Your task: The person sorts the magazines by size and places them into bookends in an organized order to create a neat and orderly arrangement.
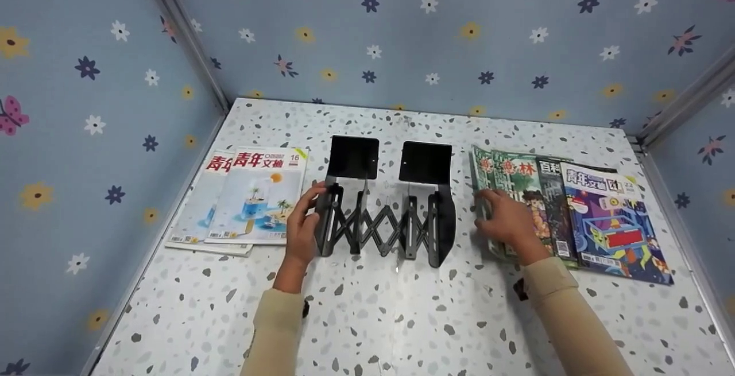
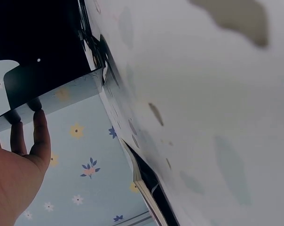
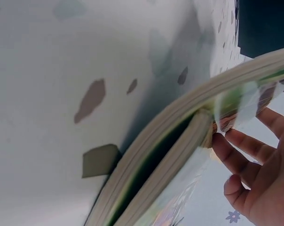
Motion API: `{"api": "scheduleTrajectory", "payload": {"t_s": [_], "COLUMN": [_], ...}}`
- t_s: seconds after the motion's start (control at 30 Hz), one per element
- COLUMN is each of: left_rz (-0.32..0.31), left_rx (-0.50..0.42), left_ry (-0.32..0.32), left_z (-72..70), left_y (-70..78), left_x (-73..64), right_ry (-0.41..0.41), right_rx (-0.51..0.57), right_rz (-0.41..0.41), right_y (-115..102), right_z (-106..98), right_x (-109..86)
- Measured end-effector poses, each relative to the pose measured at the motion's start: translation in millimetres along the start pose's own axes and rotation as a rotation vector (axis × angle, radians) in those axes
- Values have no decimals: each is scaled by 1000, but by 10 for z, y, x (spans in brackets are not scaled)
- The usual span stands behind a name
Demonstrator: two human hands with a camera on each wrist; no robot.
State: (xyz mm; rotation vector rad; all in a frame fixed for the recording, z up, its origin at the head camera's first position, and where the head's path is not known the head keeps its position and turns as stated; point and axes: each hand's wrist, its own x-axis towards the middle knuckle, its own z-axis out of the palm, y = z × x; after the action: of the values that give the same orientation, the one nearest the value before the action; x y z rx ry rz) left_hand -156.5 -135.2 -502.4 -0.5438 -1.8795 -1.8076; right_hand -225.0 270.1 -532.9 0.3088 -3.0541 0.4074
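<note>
A black expandable bookend (image 1: 383,232), two plates joined by a criss-cross lattice, lies on the speckled table. My left hand (image 1: 301,229) is at its left side. In the left wrist view the fingertips (image 2: 40,115) rest against the dark side panel (image 2: 48,61). My right hand (image 1: 508,218) holds the left edge of the green magazines (image 1: 519,178). The right wrist view shows that edge (image 3: 179,113) bowed up off the table, with fingers (image 3: 248,143) against the glossy cover. The thumb's contact is largely hidden there.
Two overlapping white magazines (image 1: 258,192) lie left of the bookend. Right of the green ones are a dark magazine (image 1: 560,221) and a purple-blue magazine (image 1: 620,227), overlapping in a fan. Flower-patterned walls (image 1: 396,31) enclose the table's back and sides.
</note>
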Motion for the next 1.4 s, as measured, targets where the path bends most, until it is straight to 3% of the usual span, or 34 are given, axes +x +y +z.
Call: {"api": "scheduleTrajectory", "payload": {"t_s": [0.33, 0.6, 0.9, 1.13, 1.4], "left_rz": [-36, -53, -58, -63, -41], "left_rx": [-5, -22, -8, -25, -17], "left_ry": [4, 20, 13, 17, 31], "left_z": [4, -13, 0, 20, 10], "left_y": [-12, -22, -27, -43, -66], "left_x": [-16, -17, -33, -34, -32], "right_ry": [63, 60, 92, 198, 282], "right_rx": [115, 203, 231, 256, 368], "right_rz": [-13, 40, 189, 257, 331], "right_y": [-58, -51, -77, -52, -32], "right_z": [-5, -80, -118, -202, -302], "right_x": [41, 26, -16, -79, -156]}}
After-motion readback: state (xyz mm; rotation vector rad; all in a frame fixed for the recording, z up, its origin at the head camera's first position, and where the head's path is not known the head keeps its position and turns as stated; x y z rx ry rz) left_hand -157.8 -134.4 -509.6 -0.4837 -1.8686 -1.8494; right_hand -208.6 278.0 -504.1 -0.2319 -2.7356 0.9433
